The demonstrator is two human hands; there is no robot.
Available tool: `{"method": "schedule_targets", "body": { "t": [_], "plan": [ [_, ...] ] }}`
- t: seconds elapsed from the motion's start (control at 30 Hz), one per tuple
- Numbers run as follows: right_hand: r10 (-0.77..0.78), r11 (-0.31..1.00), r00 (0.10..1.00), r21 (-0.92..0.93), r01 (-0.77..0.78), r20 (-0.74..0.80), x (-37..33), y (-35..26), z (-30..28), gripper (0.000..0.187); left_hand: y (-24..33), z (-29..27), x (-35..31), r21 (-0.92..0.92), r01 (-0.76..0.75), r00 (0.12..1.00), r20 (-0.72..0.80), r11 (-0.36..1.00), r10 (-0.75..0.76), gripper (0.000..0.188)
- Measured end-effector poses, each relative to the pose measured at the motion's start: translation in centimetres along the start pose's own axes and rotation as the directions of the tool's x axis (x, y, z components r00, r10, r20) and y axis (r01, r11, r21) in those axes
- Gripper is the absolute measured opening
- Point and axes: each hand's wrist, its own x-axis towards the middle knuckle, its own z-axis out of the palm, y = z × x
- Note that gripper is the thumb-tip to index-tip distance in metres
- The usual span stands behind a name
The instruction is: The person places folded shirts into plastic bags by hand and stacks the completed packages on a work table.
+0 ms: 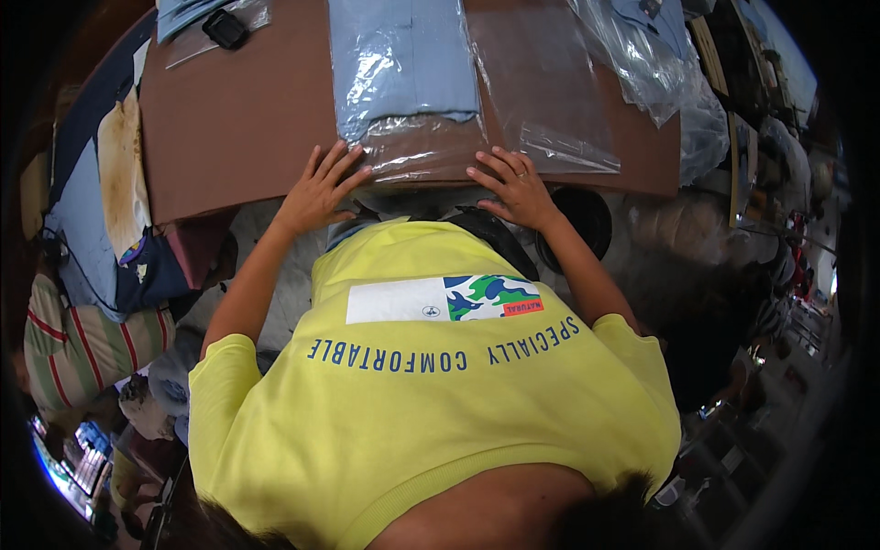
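Observation:
A folded light-blue garment (405,64) lies inside a clear plastic bag (417,151) on the brown table, with the bag's near end reaching the front edge. My left hand (323,186) rests at that edge by the bag's left corner, fingers spread. On the other side my right hand (515,188) lies with its fingers stretched out near the bag's right corner. Neither hand grips anything. Just right of the garment another clear plastic bag (559,110) lies flat, apparently with nothing in it.
The brown table (247,119) spans the far side. On it are a small black object (225,29) at the far left and more clear plastic wrapping (646,69) with light-blue cloth at the far right. A stained, pale padded piece (122,174) stands left of the table, beside blue cloth.

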Motion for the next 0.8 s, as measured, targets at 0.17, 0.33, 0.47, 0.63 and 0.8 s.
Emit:
{"method": "schedule_targets", "body": {
  "t": [0.17,0.33,0.47,0.63,0.8],
  "plan": [
    [0.111,0.994,0.985,-0.002,-0.112,0.134,1.8,0.4,-0.1,0.081,0.9,0.3,2.0,0.036,0.166,0.982,-0.096,0.986,-0.162,0.075],
    [0.047,0.998,0.999,-0.051,-0.048,-0.021,1.7,0.4,1.0,0.067,0.4,0.9,0.9,0.065,0.123,0.975,-0.194,0.99,-0.108,0.053],
    [0.006,0.985,0.999,0.174,0.002,-0.049,3.1,0.3,0.0,0.046,0.5,-0.7,1.0,-0.164,0.043,0.948,-0.306,0.986,-0.092,0.027],
    [0.038,0.931,0.999,0.365,-0.024,-0.032,4.2,2.2,0.5,0.033,-0.1,-1.5,2.0,-0.507,0.099,0.841,-0.417,0.857,-0.344,0.012],
    [-0.033,0.92,0.998,0.389,0.049,-0.046,4.5,2.0,-1.1,0.057,-1.1,-1.2,3.3,-0.631,0.255,0.722,-0.379,0.732,-0.578,0.019]
  ]
}}
